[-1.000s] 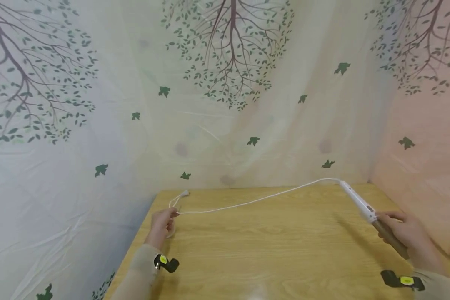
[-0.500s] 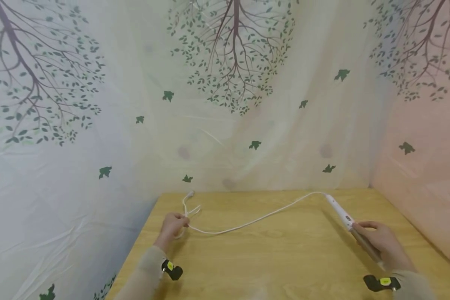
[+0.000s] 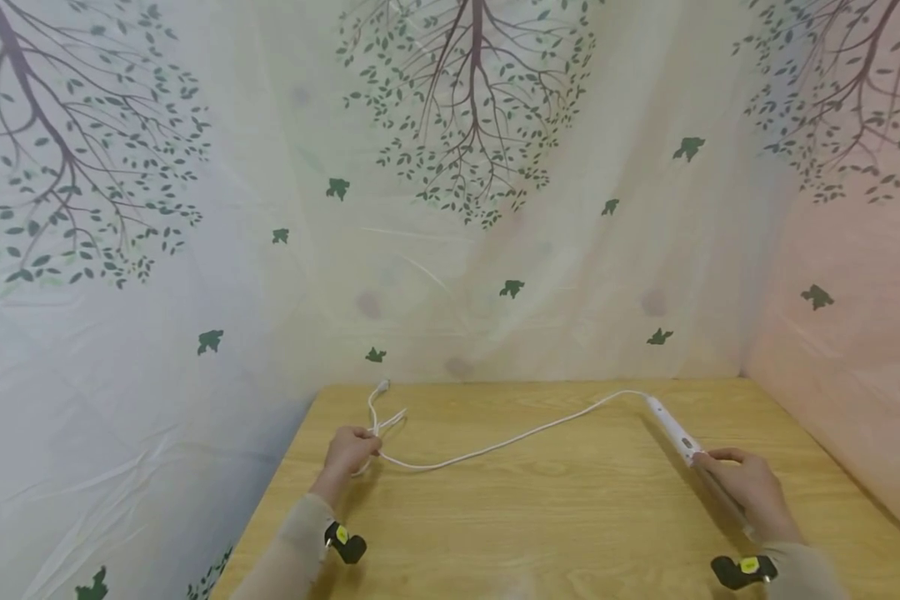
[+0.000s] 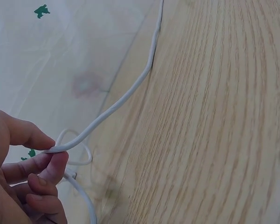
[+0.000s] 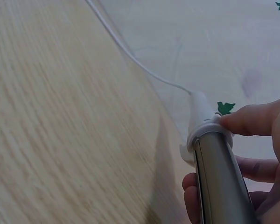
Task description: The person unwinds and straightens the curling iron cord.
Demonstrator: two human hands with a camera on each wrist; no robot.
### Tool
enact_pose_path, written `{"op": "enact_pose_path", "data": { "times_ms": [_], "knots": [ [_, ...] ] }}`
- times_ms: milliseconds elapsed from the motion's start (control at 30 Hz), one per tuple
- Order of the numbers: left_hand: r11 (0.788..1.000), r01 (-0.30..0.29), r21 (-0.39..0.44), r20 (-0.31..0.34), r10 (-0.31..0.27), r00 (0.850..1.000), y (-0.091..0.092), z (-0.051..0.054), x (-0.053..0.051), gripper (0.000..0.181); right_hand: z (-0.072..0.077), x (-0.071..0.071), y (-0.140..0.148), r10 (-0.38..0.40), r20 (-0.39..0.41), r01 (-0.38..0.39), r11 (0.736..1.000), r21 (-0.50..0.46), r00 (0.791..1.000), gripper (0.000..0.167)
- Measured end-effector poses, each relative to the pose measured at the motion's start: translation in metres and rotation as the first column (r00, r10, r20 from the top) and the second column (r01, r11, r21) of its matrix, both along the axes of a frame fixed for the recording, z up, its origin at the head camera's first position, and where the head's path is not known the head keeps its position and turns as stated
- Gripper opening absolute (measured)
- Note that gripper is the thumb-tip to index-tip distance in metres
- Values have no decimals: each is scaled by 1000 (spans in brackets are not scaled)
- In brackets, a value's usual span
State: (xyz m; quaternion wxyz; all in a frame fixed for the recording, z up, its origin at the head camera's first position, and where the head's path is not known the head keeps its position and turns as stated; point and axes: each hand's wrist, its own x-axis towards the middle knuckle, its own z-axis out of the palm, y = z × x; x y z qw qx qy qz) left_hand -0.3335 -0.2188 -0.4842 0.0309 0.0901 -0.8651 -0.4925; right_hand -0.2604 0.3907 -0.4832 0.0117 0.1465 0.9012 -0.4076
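Observation:
A curling iron with a white handle [image 3: 669,427] and a smooth metallic barrel [image 5: 221,182] slants over the right side of the table. My right hand [image 3: 746,492] grips it by the barrel near the handle, thumb at the white collar in the right wrist view. From the handle's far end a white power cord [image 3: 495,447] curves leftward across the table. My left hand [image 3: 351,450] pinches this cord between thumb and fingers, as the left wrist view shows. Loops of cord hang beside those fingers. The plug [image 3: 383,386] lies near the table's back left corner.
The wooden table [image 3: 525,525] ends at the back against a hanging sheet [image 3: 435,267] printed with trees and leaves. Similar sheets stand close along the left and right sides. A small black camera [image 3: 345,542] is strapped on each wrist.
My right hand has moved left with the curling iron, bringing it lower over the table. My left hand has shifted slightly right. The cord between them sags more.

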Motion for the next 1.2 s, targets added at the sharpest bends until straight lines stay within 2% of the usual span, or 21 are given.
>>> {"op": "enact_pose_path", "data": {
  "times_ms": [133, 333, 533, 733, 1000, 1200],
  "knots": [
    [1000, 0, -26, -15, -1, 1000, -1, -4, -1, 15, -2, 0, -7, -32, -32, 33, 998, 53, 999, 76],
    [999, 5, -46, -29, -6, 1000, -1, -8, 0, 12, -7, 1, -18, -90, -34, 91, 994, 53, 995, 68],
    [999, 27, -38, -10, -27, 1000, -1, -11, 0, 13, -15, -3, -19, -138, -57, 142, 988, 65, 989, 65],
    [998, 34, -53, -2, -34, 999, -2, -13, 1, 14, -21, -8, -17, -138, -88, 149, 981, 127, 986, 63],
    [995, 4, -102, -23, -6, 1000, -1, -13, 2, 10, -20, -8, -20, -145, -86, 157, 975, 160, 986, 66],
    [989, 0, -145, -13, -1, 1000, -2, -18, 0, 10, -20, -8, -24, -127, -113, 147, 970, 196, 986, 66]
  ]
}}
